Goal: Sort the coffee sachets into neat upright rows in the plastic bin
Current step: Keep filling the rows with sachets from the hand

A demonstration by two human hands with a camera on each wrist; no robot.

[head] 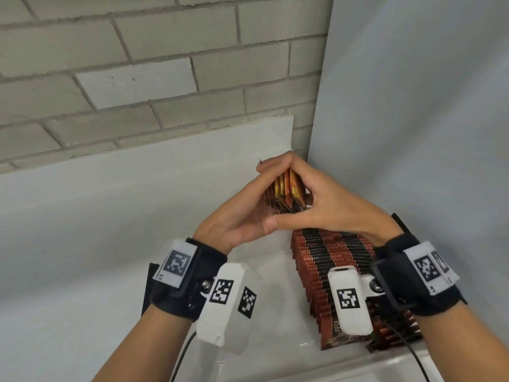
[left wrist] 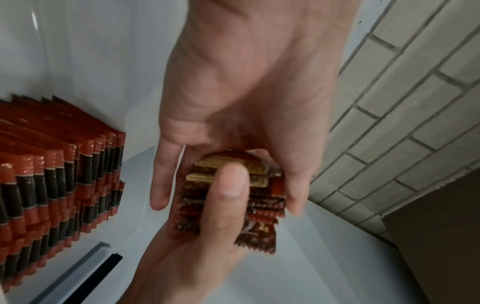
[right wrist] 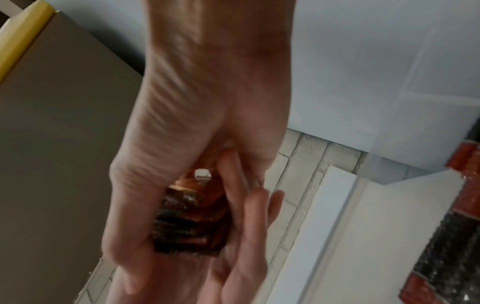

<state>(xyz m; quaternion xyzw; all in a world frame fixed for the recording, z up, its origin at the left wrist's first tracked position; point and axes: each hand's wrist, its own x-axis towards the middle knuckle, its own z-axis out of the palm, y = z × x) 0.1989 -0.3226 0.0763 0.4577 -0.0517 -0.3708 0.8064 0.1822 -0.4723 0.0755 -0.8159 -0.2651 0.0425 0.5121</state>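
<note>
Now squaring a handful of sachets between both palms.

My left hand [head: 242,216] and right hand [head: 325,205] both curl round one bundle of sachets [head: 286,193], thumbs and fingertips pressing its edges, I judge to even them before they join the upright row [head: 333,260]. That row stands against the right side of the plastic bin [head: 275,351], just below my hands. Print is mostly blurred; I read only "D" on the front packet.
</note>
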